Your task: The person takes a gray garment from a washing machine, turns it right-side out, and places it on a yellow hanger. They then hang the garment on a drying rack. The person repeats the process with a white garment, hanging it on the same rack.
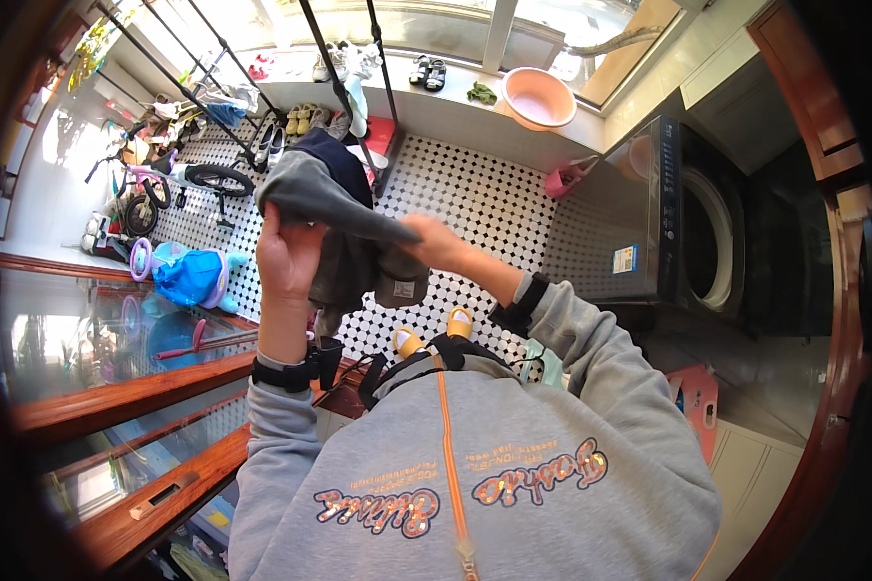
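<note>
A dark grey garment [320,196] hangs in front of me over the tiled floor, with a navy part [334,156] at its far side. A pale label shows on a brownish-grey lower part [405,289]. My left hand [291,247] grips the garment's near left edge, palm turned up, and some of its fingers are hidden in the cloth. On the other side, my right hand [432,243] pinches a stretched corner of the cloth. Between the two hands the upper edge is pulled taut. I cannot tell exactly what kind of garment it is.
A dark front-loading washing machine [668,218] stands at the right, its round door opening facing right. An orange basin [539,98] sits on the window ledge. Black rack poles [341,87], shoes [301,120], and a child's bicycle [189,174] occupy the left. Wood-framed glass doors [138,392] are nearby.
</note>
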`<state>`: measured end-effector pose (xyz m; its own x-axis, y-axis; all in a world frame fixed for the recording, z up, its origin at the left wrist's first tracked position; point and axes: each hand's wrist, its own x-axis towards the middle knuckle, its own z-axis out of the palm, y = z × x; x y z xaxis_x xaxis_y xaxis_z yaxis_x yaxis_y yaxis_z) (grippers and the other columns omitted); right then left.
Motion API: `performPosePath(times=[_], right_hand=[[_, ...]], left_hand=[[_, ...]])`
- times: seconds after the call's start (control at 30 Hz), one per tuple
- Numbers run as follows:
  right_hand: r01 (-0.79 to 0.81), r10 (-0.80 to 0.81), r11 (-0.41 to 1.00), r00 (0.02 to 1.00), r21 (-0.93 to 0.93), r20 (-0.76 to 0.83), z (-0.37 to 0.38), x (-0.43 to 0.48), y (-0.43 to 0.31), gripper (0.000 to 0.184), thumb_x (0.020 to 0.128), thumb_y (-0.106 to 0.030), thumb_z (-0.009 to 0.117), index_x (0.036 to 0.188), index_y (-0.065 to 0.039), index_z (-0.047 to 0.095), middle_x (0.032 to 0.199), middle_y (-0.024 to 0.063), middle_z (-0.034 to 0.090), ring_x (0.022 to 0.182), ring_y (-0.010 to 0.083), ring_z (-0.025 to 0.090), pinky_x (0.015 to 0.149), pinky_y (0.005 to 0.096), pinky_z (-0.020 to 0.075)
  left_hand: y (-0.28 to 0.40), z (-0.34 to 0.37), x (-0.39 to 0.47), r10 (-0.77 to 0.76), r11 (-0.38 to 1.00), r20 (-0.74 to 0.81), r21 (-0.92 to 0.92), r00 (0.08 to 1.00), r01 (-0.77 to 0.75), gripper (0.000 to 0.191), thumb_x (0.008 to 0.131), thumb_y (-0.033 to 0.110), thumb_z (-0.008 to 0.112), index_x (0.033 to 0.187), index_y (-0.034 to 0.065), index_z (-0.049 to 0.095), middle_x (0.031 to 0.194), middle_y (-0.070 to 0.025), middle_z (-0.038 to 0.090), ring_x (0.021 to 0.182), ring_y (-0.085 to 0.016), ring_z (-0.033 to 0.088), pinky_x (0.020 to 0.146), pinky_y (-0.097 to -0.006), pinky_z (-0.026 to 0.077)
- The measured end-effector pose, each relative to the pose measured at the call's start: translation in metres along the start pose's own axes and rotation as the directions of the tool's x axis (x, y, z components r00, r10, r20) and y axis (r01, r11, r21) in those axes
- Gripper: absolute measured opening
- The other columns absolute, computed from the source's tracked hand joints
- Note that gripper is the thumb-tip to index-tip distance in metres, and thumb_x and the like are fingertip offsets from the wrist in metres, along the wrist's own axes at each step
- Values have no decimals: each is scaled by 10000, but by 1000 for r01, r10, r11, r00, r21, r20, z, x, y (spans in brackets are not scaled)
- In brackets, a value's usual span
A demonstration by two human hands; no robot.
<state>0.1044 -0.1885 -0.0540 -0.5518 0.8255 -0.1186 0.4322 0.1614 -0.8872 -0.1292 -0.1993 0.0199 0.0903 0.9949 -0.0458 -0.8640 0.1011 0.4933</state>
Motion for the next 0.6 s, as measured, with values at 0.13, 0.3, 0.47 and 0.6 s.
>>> performPosePath(times=[0.13,0.3,0.47,0.6], right_hand=[[165,-115,862,985,479,-132,-29,9,-31,213,895,-134,543,1063,-15,601,1017,72,610,961,172,563,871,284,427],[194,-207,454,972,870,-108,-50,8,-91,225,954,-145,460,1105,-23,573,1048,21,599,968,103,551,865,246,434],[157,-48,318,988,935,-150,-66,13,-120,203,949,-150,482,1100,-38,556,1023,27,606,918,105,581,778,239,477],[201,-43,315,979,928,-198,-76,-2,-132,225,942,-165,507,1127,-42,539,1017,36,607,912,119,588,755,255,494]], left_hand=[[36,-44,15,233,886,30,405,972,-225,353,980,323,403,1186,69,536,1159,-57,589,1057,-204,544,860,-388,441],[46,-113,19,212,306,-236,938,948,165,619,906,342,578,1356,-25,364,1278,-171,497,1181,-231,473,962,-352,400],[-24,-148,-25,-323,-19,-285,955,903,295,981,702,294,791,1441,44,196,1444,-188,312,1310,-360,327,1046,-417,327],[-89,-155,-40,-458,-74,-250,967,853,244,1179,631,283,834,1420,-74,35,1424,-297,261,1343,-328,278,1079,-338,259]])
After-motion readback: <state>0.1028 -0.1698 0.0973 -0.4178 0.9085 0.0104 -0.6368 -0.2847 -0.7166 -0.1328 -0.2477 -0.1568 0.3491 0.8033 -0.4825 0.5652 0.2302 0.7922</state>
